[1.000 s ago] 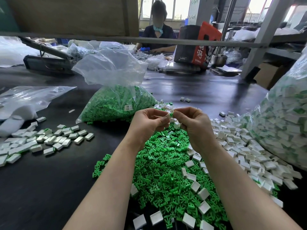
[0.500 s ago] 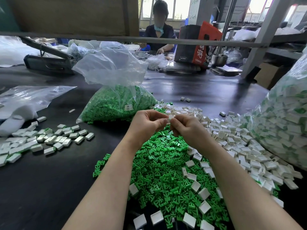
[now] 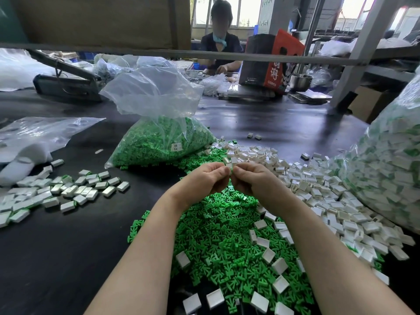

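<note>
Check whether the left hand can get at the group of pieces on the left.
Likely yes: only bare table separates the left hand from the group, though it pinches a white piece.

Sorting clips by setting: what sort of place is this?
Probably a small factory assembly bench: the left hand and right hand pinch a small white piece over a heap of green parts, a clear bag holds more, and another person works opposite.

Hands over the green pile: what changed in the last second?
The right hand drew in against the left hand, and both now pinch one small white piece between their fingertips. The green pile, the bag of green parts and the loose white pieces stayed put.
</note>
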Tool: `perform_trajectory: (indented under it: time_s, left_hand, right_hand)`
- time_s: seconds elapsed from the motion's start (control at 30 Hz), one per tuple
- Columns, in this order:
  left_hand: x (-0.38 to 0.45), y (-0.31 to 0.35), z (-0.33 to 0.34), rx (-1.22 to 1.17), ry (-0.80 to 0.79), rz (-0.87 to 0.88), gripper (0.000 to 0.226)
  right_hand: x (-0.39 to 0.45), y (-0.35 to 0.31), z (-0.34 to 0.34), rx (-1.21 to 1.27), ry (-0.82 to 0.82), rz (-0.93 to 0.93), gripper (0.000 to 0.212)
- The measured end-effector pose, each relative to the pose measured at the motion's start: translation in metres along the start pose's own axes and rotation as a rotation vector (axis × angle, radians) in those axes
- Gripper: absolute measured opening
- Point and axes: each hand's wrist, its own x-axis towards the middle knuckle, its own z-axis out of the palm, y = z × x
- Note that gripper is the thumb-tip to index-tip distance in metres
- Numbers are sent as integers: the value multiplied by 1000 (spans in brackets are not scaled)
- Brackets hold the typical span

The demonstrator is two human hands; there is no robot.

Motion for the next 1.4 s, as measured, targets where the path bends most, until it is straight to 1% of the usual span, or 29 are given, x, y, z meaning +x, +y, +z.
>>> perform_trajectory:
  time_s: [0.07, 0.2, 0.37, 0.63, 0.8, 1.2, 1.3, 1.4]
  left_hand:
    - [-1, 2, 3, 15, 4, 11, 22]
    - [1, 3, 6, 12, 21, 27, 22]
    - [0, 1, 4, 59, 27, -6, 28]
    - [-2, 2, 4, 91, 15, -14, 19]
    - [-2, 0, 2, 118, -9, -2, 23]
    - [1, -4, 0, 165, -32, -17, 29]
    - [0, -3, 0, 158, -18, 9, 28]
    - [1, -2, 0, 172, 25, 76, 29]
  right_hand:
    - [-1, -1, 0, 5, -17, 0, 23]
    - [0, 0, -2, 19, -10, -1, 18]
    - [1, 3, 1, -33, -29, -21, 26]
    - [-1, 3, 0, -117, -6, -37, 29]
    - [0, 3, -1, -165, -18, -56, 25]
    - [1, 10, -4, -256, -44, -57, 26]
    - [-1, 7, -3, -224, -31, -54, 25]
    - [-2, 1, 0, -171, 0, -51, 26]
